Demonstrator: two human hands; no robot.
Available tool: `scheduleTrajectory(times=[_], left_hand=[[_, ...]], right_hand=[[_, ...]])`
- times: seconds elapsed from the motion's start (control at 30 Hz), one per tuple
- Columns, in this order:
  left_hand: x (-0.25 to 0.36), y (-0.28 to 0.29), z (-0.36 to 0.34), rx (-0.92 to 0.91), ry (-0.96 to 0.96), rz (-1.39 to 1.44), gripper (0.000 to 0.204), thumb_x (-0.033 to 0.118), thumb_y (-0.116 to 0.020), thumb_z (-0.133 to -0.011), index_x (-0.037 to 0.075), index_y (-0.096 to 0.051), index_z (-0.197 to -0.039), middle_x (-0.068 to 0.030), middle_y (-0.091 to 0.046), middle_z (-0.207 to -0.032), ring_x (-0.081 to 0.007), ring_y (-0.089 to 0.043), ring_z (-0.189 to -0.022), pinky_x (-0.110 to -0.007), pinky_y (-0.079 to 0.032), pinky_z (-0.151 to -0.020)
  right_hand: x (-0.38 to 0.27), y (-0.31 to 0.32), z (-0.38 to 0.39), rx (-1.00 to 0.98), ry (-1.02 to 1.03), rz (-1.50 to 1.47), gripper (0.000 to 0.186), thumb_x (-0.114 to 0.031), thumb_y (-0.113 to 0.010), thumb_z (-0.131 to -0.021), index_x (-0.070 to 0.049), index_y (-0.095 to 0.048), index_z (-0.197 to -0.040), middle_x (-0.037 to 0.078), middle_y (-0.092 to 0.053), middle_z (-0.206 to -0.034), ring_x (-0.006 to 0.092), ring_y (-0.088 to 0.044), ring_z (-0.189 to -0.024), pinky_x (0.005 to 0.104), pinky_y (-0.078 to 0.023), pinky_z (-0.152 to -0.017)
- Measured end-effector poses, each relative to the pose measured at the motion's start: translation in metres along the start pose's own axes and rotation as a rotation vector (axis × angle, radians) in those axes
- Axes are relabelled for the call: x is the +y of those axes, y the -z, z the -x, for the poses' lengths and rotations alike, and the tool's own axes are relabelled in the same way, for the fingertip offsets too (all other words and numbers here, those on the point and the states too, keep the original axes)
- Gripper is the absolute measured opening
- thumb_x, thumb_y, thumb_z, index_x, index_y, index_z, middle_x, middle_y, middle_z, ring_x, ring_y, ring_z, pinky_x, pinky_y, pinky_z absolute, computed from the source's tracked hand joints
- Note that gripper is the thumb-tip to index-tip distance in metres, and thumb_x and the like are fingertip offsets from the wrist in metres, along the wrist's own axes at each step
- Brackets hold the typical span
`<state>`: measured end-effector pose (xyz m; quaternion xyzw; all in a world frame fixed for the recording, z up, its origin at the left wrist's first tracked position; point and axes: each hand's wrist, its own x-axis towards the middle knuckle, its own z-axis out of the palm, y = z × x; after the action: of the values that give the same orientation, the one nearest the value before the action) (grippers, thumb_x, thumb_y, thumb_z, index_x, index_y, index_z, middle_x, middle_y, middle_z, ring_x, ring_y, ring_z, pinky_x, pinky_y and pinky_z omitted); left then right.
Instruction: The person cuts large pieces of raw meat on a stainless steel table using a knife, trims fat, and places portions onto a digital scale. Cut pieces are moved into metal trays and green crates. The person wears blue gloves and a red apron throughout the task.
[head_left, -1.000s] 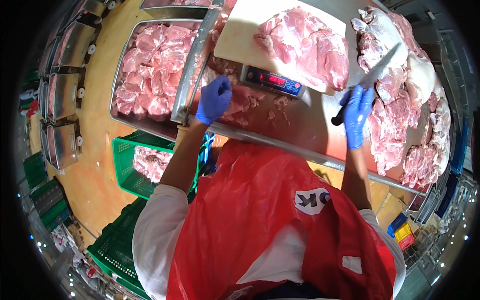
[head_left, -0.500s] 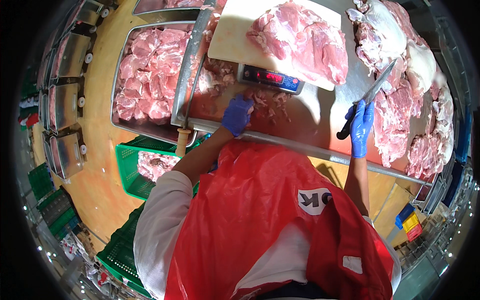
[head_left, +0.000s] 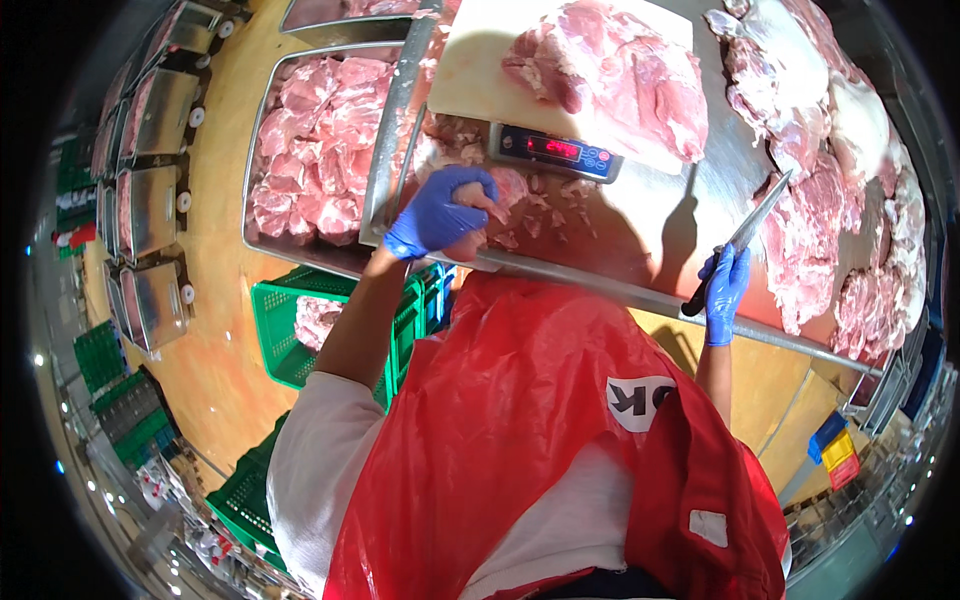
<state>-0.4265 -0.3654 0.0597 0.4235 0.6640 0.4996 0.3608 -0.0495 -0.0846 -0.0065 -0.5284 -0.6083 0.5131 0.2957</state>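
Metal counter [head_left: 735,190] fills upper mid. Outside its L edge: metal tub [head_left: 300,254], packed w/ pink meat chunks. Along the counter's R edge, a row of meat slabs [head_left: 800,240], some w/ pale skin showing. White board [head_left: 470,75] sits well in fr. near edge, toward the far side. Green crate [head_left: 275,335] is below the near-L corner, w/ some meat inside (L arm hides part of it). Big cut [head_left: 610,80] lies on the board, R end hanging over the board's near-R corner. Scale [head_left: 555,150] pokes out at the board's near edge, red display lit.

Knife [head_left: 744,237]: handle nr counter's near edge, toward the R end; blade tilts up & R, tip nr the slabs. R hand [head_left: 727,290], blue glove: grip closed round knife handle. L hand [head_left: 430,215], same glove, nr counter's near-L corner: grip closed on a meat piece [head_left: 466,246], just inside near edge. Scraps [head_left: 537,207] lie btwn scale & near edge.
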Motion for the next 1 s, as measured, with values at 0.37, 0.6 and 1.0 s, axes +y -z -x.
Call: scheduleTrajectory(times=[0.37, 0.6, 1.0], left_hand=[[-0.01, 0.051, 0.08, 0.123, 0.332, 0.324, 0.021, 0.003, -0.07, -0.08, -0.004, -0.063, -0.099, -0.0094, -0.069, -0.091, -0.021, -0.068, -0.085, -0.032, -0.055, -0.078], [0.05, 0.155, -0.011, 0.277, -0.019, -0.041, 0.027, 0.029, -0.069, -0.089, 0.004, -0.07, -0.097, -0.0062, -0.07, -0.099, -0.017, -0.065, -0.092, -0.032, -0.053, -0.081], [0.019, 0.099, -0.182, 0.322, -0.298, -0.648, 0.054, 0.039, -0.067, -0.093, 0.004, -0.057, -0.133, -0.0126, -0.065, -0.117, -0.0205, -0.06, -0.112, -0.034, -0.049, -0.097]], right_hand=[[0.039, -0.01, -0.016, -0.089, -0.048, 0.007, 0.018, -0.023, -0.05, -0.105, -0.007, -0.051, -0.098, 0.0, -0.049, -0.062, 0.0083, -0.048, -0.049, 0.0243, -0.042, -0.044], [0.022, -0.017, -0.04, -0.107, 0.007, 0.025, 0.018, -0.022, -0.051, -0.105, -0.006, -0.052, -0.097, 0.001, -0.052, -0.064, 0.0088, -0.051, -0.051, 0.0254, -0.043, -0.045], [0.0, -0.021, -0.033, -0.097, -0.049, -0.378, 0.017, -0.02, -0.051, -0.105, -0.006, -0.053, -0.096, 0.007, -0.059, -0.077, 0.0157, -0.059, -0.064, 0.0311, -0.052, -0.058]])
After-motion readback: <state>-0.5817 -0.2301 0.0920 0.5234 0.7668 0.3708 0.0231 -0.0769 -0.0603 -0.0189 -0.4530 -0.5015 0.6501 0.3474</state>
